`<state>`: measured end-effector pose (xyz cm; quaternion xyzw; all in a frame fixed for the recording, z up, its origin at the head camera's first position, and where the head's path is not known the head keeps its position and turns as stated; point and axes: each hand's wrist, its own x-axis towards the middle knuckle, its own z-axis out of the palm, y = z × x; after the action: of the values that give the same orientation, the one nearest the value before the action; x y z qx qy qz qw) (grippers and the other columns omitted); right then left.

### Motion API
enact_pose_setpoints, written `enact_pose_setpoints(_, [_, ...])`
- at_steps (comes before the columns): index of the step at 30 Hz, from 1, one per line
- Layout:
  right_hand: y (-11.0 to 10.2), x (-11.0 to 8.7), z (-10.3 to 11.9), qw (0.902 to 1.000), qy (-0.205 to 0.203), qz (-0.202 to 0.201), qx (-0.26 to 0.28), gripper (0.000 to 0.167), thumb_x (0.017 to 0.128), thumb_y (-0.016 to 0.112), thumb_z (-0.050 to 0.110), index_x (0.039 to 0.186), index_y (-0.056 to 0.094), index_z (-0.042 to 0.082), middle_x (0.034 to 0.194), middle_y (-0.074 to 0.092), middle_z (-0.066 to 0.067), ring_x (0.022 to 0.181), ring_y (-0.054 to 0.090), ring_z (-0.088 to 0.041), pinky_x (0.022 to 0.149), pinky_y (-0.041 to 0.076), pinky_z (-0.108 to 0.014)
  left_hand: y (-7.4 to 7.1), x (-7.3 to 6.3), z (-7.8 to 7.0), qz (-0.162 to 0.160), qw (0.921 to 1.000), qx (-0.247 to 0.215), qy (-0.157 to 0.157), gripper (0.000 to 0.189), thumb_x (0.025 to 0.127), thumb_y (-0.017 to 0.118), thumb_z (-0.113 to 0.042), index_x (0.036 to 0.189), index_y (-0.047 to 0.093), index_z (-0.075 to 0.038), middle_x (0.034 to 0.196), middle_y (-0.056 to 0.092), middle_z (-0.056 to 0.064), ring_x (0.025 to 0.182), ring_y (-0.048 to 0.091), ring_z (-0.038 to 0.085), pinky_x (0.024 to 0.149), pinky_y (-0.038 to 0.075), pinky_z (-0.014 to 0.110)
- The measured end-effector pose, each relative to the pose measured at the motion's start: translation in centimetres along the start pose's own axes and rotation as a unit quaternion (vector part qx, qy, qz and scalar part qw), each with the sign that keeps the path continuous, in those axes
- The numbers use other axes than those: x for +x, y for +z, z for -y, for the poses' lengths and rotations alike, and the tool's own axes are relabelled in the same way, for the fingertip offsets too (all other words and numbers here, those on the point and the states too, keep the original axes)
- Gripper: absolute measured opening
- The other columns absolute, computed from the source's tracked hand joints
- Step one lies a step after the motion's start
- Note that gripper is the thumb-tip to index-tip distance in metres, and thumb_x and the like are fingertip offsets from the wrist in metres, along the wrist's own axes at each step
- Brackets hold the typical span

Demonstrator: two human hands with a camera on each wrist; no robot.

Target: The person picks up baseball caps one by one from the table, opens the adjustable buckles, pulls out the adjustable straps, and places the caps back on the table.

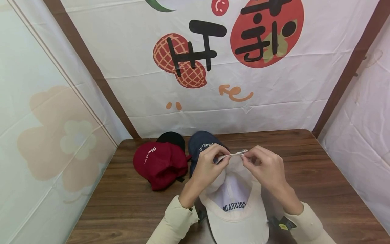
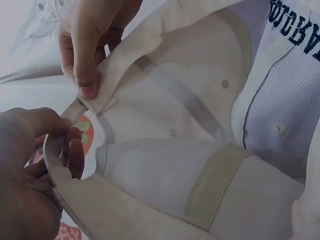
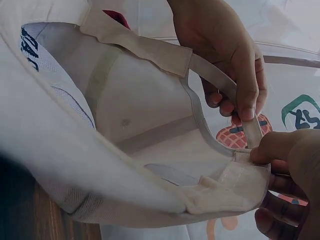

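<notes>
Two hands pinch the thin strap at the back of a cream cap. The left hand has its thumb and fingertips on the strap's left part. The right hand pinches the strap's right end, where it meets the cap's edge. Gripping both sides probably makes the strap steady and holds the back of the cap up. The cap is below the fingers, its hollow toward the person and its brim near. Whether the brim touches the table is hard to tell.

Farther left, a red cap lies on the table, and a black brim pokes out on its far side. A blue cap lies just right of it, partly hidden by the left hand. They are likely set aside to leave room.

From the head, the strap looks like a thin line. The right wrist view shows it bridging a gap. The left wrist view shows a small hole inside the cap. Only the head view shows the blue cap plainly.
</notes>
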<state>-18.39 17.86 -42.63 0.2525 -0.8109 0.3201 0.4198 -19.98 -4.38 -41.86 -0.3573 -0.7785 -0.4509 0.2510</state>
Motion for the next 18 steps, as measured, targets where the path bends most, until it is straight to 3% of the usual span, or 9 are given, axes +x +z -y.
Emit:
enact_pose_setpoints(9, [-0.52,0.39,-0.31,0.9998,0.006,-0.006,-0.015,0.017,0.079,0.087,0.003,0.079,0.075,0.015,0.07,0.069,0.009,0.055,0.061,-0.005,0.053,0.047,-0.019,-0.28,0.08,-0.04,0.002,0.9999,0.003,-0.017,0.004,0.098,0.074,-0.003,0.101,0.074,-0.005,0.097,0.07,0.006,0.083,0.065,0.015,0.071,0.055,0.022])
enact_pose_setpoints(18, [-0.8,0.58,-0.76,0.9995,0.017,-0.009,-0.024,0.015,0.079,0.087,0.003,0.08,0.076,0.014,0.071,0.07,0.008,0.053,0.06,-0.004,0.052,0.046,-0.018,-0.4,0.29,0.04,0.002,0.9997,-0.009,-0.024,0.009,0.102,0.071,-0.013,0.101,0.074,-0.004,0.097,0.07,0.006,0.083,0.068,0.016,0.069,0.06,0.034])
